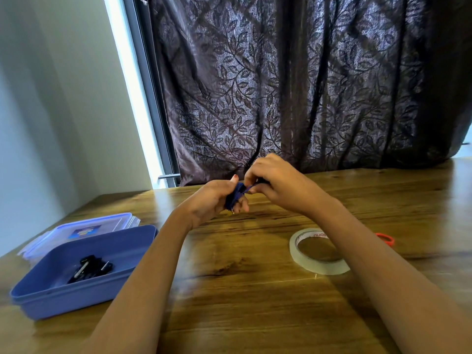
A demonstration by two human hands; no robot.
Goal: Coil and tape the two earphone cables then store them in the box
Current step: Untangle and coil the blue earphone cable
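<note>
A person's two bare forearms reach forward over a wooden table, seen from above and behind the hands. Both hands meet above the table's far middle, raised off the wood.

The left hand is closed around a small bundle of dark blue earphone cable, its grip holding the coil between thumb and fingers, with a bit of metal poking out below the bundle. The right hand sits just beside it, touching the same cable; its fingertips pinch a short blue strand that runs from the coil up into its grip. The hand hides what else, if anything, it holds.

Left of the hands, near the table's left edge, stands an open blue plastic box. Inside it, on the bottom, lies a coiled black earphone cable with pale bands that may be tape. Behind the box, touching its far wall, lies the clear lid with blue trim and a sticker.

Right of the hands, lying flat on the table and partly under the right forearm, is a roll of whitish tape. Beyond that forearm, an orange-red ring-shaped object peeks out; what it is cannot be told.

Behind the table hangs a dark curtain with a leaf pattern, and beside it a bright strip of window.
</note>
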